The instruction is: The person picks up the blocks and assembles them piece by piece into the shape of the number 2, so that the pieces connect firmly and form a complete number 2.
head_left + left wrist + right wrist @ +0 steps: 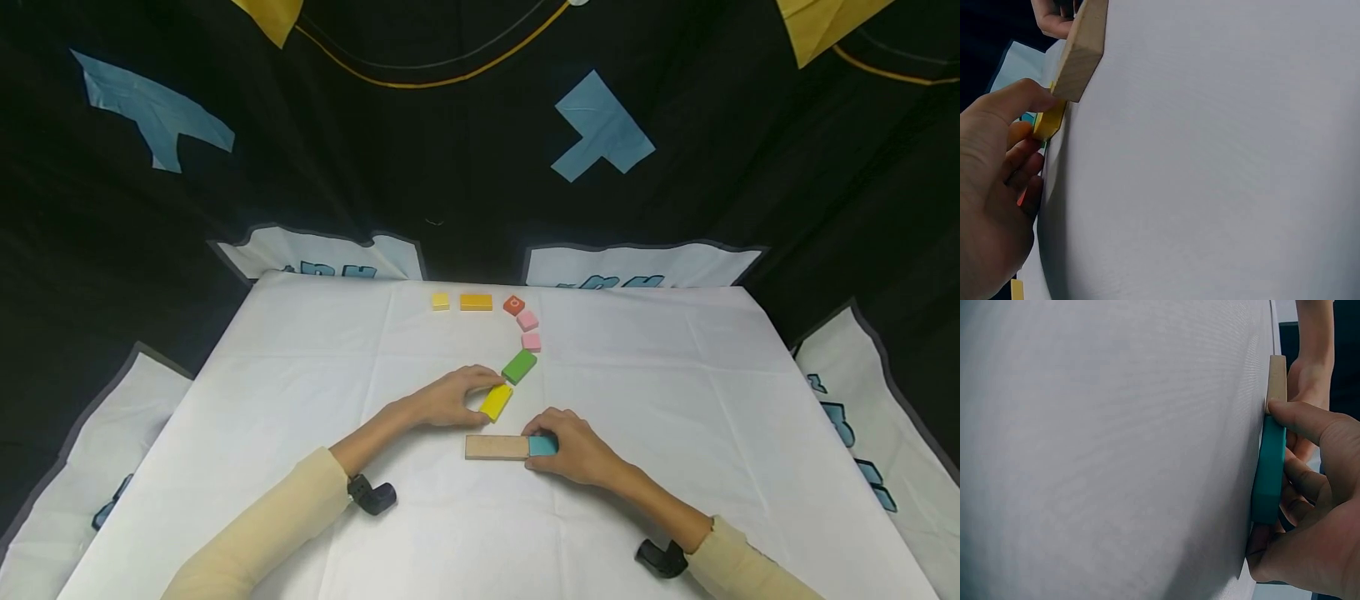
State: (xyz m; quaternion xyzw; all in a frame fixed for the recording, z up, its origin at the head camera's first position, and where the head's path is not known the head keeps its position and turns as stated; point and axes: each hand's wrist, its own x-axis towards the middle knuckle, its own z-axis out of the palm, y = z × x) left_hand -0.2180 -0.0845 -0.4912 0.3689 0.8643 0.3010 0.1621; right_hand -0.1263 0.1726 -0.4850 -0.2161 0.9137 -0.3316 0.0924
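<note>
On the white bench [637,358], we see the left hand [453,397] angled inward, its fingers pinching the yellow block [497,402]; the right hand [577,447] arches from the right, fingers curled round the blue block [542,446]. The yellow block's long axis slants up-right towards the green block [519,367]; the wooden block [497,447] runs left to right, meeting the blue block. In the head view, we find the blue block's right end hidden by the right hand.

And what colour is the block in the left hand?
The block is yellow; the head view shows it best.
</note>
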